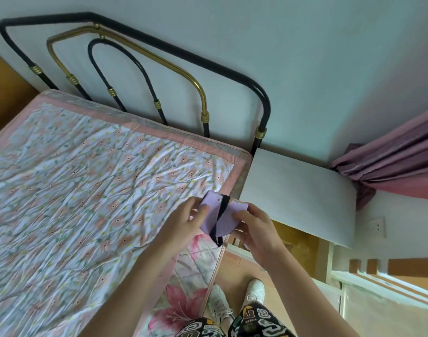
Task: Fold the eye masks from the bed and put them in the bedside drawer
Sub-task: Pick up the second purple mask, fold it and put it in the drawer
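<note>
A lilac eye mask [226, 221] with a black elastic strap is held folded in the air over the bed's right edge. My left hand [186, 223] pinches its left side and my right hand [254, 233] grips its right side. The strap runs diagonally across the mask and dangles below it. The bed [86, 190] with a floral quilt fills the left of the view. The white bedside cabinet [300, 193] stands just right of the bed; only its top shows, and its drawer is hidden.
A black and gold metal headboard [145, 76] stands against the wall. A mauve curtain [392, 164] hangs at the right. White window frames [378, 283] sit at the lower right. My feet in white shoes [237, 297] stand on the floor beside the bed.
</note>
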